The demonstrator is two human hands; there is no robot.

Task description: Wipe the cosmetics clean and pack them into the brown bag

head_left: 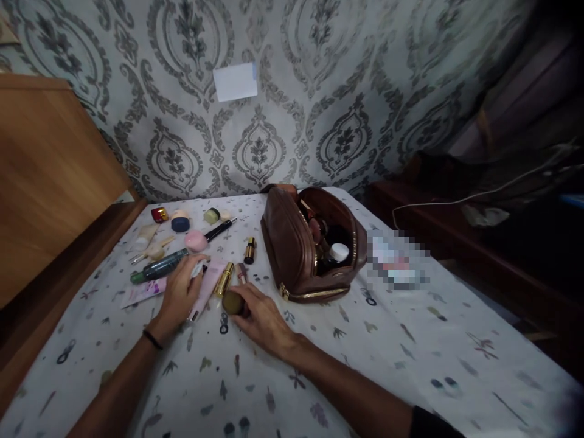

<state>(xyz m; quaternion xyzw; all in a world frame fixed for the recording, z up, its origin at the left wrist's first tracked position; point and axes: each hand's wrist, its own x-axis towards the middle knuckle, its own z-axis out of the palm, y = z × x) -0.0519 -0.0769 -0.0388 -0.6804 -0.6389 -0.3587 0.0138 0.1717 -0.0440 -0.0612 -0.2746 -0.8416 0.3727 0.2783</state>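
Observation:
My left hand (179,291) is closed over the cosmetics on the left, its fingertips at a small whitish item (198,267) I cannot make out. Under and beside it lie a pink tube (210,281), a dark bottle with a green end (159,266) and a white-and-purple tube (141,293). My right hand (264,319) grips a round olive-brown container (233,302), seen end-on. Just beyond it are a gold bottle (223,280) and a small pinkish tube (241,273). To the right stands a brown toiletry bag (287,243), unzipped, with a white-lidded item (339,252) inside.
Farther back on the patterned cloth (264,389) are a small dark-and-gold bottle (249,250), a pink round item (196,240), a black pen-like stick (219,230), a navy-lidded jar (180,222) and a red-and-gold item (159,215). A wooden panel (50,146) borders the left.

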